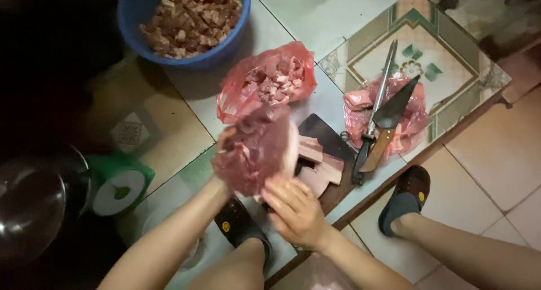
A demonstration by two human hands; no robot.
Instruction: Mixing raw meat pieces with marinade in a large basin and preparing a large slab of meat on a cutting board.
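Over the dark cutting board [326, 133] on the tiled floor, my left hand [225, 149] has its fingers curled under and behind a big slab of raw meat [253, 149], lifting it clear of the board so it hangs where I can turn it; my right hand [296, 208] lies flat and loose just below the slab's near edge, its fingers [282, 190] spread and closed on nothing, steadying rather than gripping. Cut strips of pork [318, 165] rest on the board beside it, close to hand. Just past the slab, a red plastic bag [239, 93] sits open-mouthed, full of diced meat, and a blue basin [135, 14] farther off holds more. Toward the floor's right edge, a cleaver [391, 118] and a sharpening steel [380, 98] lie across a second pink bag [414, 118], off the tiles. A green scale [115, 183] stands at my left.
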